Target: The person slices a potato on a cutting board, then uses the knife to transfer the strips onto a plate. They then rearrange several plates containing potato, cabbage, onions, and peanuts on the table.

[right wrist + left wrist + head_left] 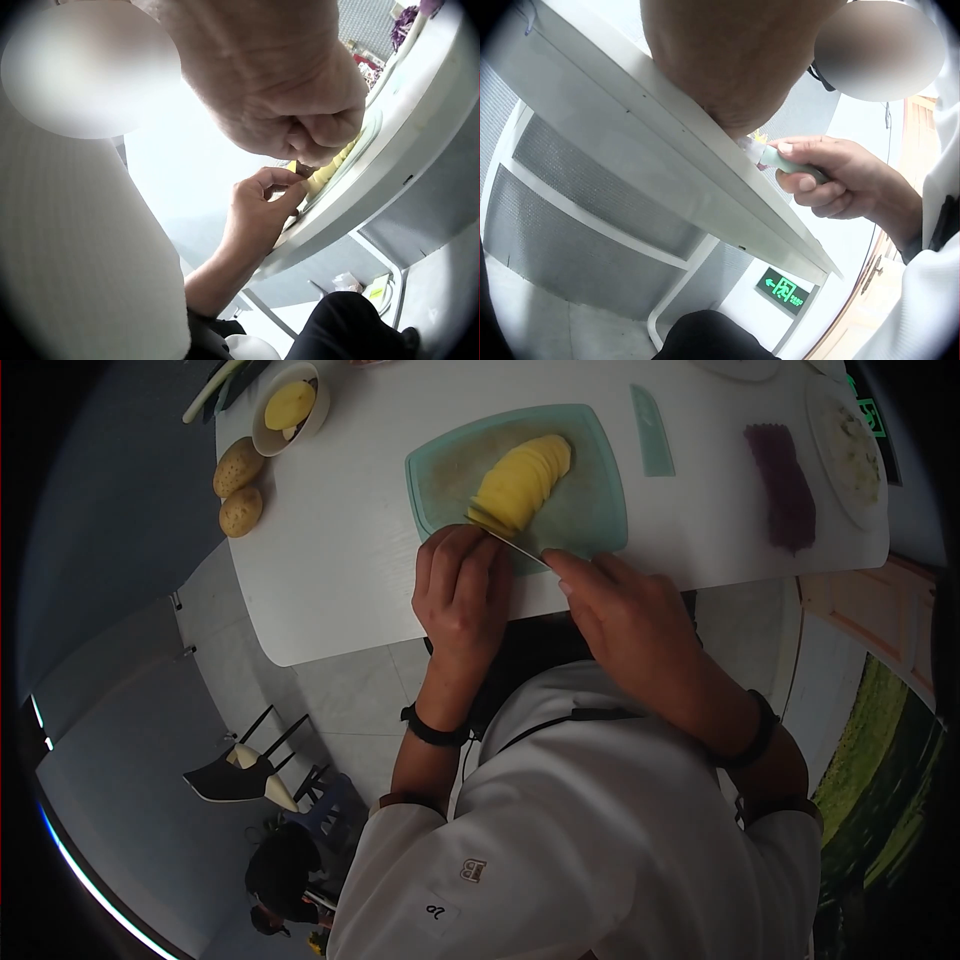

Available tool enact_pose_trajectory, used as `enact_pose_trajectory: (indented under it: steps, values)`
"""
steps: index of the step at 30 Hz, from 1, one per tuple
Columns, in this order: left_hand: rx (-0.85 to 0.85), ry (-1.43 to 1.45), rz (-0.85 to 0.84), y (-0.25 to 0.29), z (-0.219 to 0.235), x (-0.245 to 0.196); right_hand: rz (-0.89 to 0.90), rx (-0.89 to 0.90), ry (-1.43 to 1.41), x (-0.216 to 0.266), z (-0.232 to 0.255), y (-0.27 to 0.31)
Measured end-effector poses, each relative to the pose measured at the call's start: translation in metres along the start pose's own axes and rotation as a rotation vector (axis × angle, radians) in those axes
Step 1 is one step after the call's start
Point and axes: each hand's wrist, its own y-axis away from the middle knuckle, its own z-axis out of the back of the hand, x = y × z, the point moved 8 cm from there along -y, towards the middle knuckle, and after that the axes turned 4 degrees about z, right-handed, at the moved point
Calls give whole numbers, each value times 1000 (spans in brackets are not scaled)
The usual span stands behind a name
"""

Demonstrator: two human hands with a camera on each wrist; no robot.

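A peeled yellow potato [525, 480], cut into a fanned row of slices, lies on the pale green cutting board [440, 480]. My left hand [462, 580] has its fingers bent at the near end of the row; in the right wrist view, the thumb and fingers of the left hand [262, 202] pinch there. My right hand [635, 615] grips a knife [522, 552], its blade slanting to the near slices, close to the left fingertips. The left wrist view shows the right fingers wrapped round its light green handle [784, 161].
A flat green knife-shaped piece [651, 435] lies right of the board. Further right are a purple elongated thing [780, 485] and a white plate [825, 420] with pale bits. At left, whole potatoes [240, 465] sit by a bowl [318, 422] holding a peeled potato.
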Motion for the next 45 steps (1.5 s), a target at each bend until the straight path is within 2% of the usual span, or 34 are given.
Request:
enact_pose_trajectory:
  steps: [8, 10, 19, 23, 25, 32, 34, 41, 45]
  values:
    - [7, 8, 14, -1, 0, 0, 1, 25, -16, -1, 1, -4]
    - [-1, 11, 6, -1, 0, 0, 82, 4, 61, 4, 4, -6]
    - [5, 19, 12, -1, 0, 0, 91, -13, 98, 2, -2, -4]
    - [5, 27, 13, -1, 0, 1, 76, 0, 125, 5, -4, -6]
    - [0, 18, 8, -1, 0, 1, -6, 76, 64, 2, -9, -7]
    - [10, 26, 13, -1, 0, 1, 22, 20, 75, 1, -12, -6]
    - [4, 17, 7, -1, 0, 1, 112, -40, 183, 4, -15, -9]
    - [7, 14, 12, -1, 0, 1, 99, -56, 189, 2, -18, -11]
    - [7, 26, 15, 0, 1, 3, 65, 5, 206, 4, -19, -10]
